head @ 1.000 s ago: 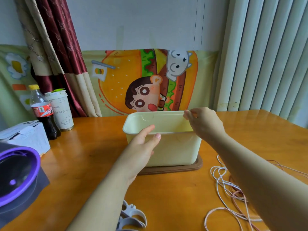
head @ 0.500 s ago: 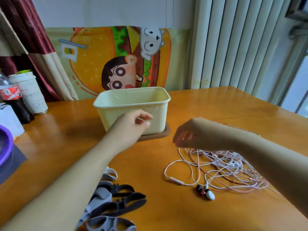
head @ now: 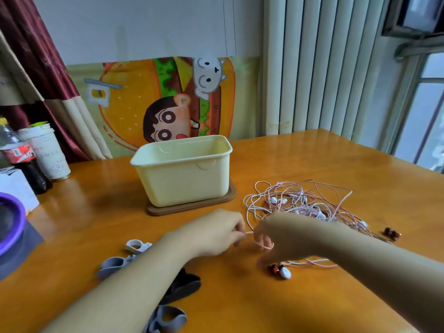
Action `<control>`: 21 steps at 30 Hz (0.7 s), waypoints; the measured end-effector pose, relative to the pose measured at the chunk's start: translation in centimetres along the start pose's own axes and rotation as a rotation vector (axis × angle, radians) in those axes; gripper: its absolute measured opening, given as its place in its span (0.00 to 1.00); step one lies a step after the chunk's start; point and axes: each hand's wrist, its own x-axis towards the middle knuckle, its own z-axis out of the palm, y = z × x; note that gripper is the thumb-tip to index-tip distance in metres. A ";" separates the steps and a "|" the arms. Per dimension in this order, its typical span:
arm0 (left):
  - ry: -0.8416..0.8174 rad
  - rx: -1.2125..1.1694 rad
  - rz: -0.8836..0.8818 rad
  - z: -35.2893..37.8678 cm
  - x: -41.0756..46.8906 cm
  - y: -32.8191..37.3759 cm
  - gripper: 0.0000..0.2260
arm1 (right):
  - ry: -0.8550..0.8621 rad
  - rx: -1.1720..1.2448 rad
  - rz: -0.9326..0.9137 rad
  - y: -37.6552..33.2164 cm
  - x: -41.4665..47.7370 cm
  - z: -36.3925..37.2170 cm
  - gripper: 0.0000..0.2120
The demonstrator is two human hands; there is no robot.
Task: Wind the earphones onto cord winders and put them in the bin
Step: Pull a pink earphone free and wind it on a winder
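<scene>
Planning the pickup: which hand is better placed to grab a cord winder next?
Probably left: the cord winders lie nearest the left hand; the right hand is farther off, by the earphones. Both pinch a cord.

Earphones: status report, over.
Left hand and right hand pinch one pink cord between them. Earphones tangled beside bin, none wound. Cord winders lie unused.

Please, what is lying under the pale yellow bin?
A flat brown board lies under the bin; only its front and right edges show. The bin covers the rest, so lid or mat cannot be told.
</scene>
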 end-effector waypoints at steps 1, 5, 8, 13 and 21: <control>0.034 -0.086 -0.004 -0.8 -0.2 -0.1 0.06 | 0.022 -0.025 0.020 0.2 0.0 -0.1 0.15; 0.262 -0.363 -0.015 -4.3 -1.0 -1.6 0.06 | 0.222 -0.021 0.154 1.7 1.0 -1.5 0.14; 0.555 -0.579 0.013 -6.6 -1.2 -2.7 0.06 | 0.491 0.128 0.287 3.7 2.1 -3.3 0.15; 0.868 -0.773 0.056 -9.7 -1.6 -3.3 0.05 | 0.758 0.401 0.359 5.7 2.8 -7.1 0.17; 1.099 -0.583 -0.106 -11.7 -2.4 -4.2 0.08 | 0.853 0.727 0.403 5.5 3.5 -8.5 0.13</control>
